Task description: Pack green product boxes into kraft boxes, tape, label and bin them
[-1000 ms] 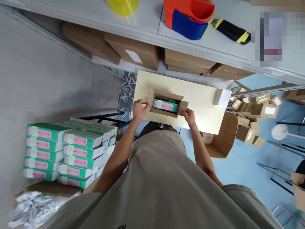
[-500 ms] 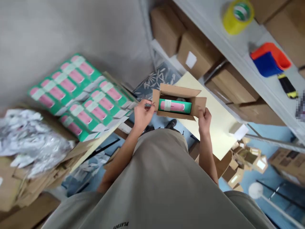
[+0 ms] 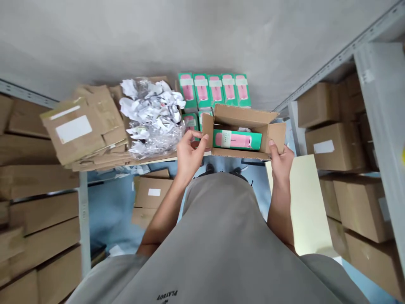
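Observation:
An open cardboard box [image 3: 242,113] is held up in front of my body, its flaps spread. Inside lies a green box with a pink tumbler-shaped picture [image 3: 238,140] and a pale label across it. My left hand [image 3: 190,154] pinches the box's left flap between thumb and fingers. On the opposite side my right hand [image 3: 281,159] grips the right flap, thumb on top. Behind the cardboard box stand several matching green and pink boxes [image 3: 215,89] in rows; some are partly hidden by it.
Crumpled white paper and clear plastic [image 3: 155,114] are heaped left of the green boxes. Flattened cardboard [image 3: 104,112] lies farther left. Shelves of cartons [image 3: 47,211] flank me, with more cartons [image 3: 357,202] at right. A pale yellow board [image 3: 305,198] is near my right arm.
My view and body have turned left, toward the surface with the green boxes and paper heap. The cardboard box has come along, still held in both hands.

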A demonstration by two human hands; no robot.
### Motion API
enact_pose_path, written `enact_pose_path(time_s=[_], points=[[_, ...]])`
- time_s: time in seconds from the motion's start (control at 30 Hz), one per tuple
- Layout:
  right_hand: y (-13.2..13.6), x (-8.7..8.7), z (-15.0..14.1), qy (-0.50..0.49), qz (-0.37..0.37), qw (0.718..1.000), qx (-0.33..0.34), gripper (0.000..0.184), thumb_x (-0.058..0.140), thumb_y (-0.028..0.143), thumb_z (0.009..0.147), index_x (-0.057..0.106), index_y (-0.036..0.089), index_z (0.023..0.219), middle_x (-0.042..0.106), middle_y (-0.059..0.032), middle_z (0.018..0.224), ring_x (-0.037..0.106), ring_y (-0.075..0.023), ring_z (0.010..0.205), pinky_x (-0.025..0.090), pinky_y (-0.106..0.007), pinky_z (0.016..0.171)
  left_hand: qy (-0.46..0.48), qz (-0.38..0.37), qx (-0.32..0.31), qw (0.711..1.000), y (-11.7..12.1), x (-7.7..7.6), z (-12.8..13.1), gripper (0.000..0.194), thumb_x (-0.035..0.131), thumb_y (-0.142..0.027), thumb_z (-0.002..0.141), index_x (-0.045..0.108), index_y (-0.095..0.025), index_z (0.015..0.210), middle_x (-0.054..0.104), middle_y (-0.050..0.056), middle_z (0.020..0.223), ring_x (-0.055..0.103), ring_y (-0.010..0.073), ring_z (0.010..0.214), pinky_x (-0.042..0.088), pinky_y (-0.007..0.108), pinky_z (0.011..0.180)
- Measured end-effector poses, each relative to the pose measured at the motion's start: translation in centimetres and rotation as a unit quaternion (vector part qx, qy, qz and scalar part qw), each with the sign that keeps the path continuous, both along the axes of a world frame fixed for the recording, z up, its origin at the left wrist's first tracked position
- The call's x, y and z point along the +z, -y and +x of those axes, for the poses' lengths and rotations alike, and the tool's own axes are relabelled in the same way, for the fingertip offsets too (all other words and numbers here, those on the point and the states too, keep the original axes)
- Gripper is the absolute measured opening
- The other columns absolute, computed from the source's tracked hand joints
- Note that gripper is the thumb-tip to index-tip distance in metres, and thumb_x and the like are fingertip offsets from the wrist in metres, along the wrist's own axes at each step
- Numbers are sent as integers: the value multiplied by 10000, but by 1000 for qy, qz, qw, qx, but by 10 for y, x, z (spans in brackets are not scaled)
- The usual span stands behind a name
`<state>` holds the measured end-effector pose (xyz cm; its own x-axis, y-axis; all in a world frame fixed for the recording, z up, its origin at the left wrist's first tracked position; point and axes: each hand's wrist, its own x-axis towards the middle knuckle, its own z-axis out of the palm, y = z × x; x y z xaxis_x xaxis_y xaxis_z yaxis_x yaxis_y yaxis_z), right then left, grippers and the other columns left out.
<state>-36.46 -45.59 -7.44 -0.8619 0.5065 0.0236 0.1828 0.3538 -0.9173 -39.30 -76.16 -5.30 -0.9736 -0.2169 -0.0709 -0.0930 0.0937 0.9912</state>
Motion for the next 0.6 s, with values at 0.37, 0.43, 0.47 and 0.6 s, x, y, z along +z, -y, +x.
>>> enact_pose_path(time_s=[0.37,0.43,0.47,0.6], points=[[12,-33,-65,52,-13,997,62,549,746,697,906,803,175,1065,856,-136,1029,816,-324,967,692,-487,863,46,-79,-7,996,38,-17,-20,346,698,-589,1037,674,-243,1026,750,11,852,759,194,739,663,320,652],[10,-31,-68,62,-14,996,69,567,758,709,896,808,176,1083,860,-136,1045,816,-324,967,695,-495,873,16,-139,27,990,54,-11,-26,366,674,-605,1065,703,-242,1109,795,52,1002,800,232,899,680,352,748],[10,-29,-69,65,-17,995,72,575,762,713,891,811,176,1091,863,-141,1061,818,-327,977,696,-503,884,-2,-182,55,982,65,-9,-30,354,693,-587,1065,709,-246,1162,800,79,1116,804,263,1025,689,387,829],[11,-26,-71,76,-24,994,76,590,773,732,871,818,177,1065,872,-155,1088,827,-352,1009,696,-523,904,-23,-347,105,932,109,-15,-53,444,896,-427,923,707,-267,1291,689,153,1481,617,415,1481,559,580,1241]])
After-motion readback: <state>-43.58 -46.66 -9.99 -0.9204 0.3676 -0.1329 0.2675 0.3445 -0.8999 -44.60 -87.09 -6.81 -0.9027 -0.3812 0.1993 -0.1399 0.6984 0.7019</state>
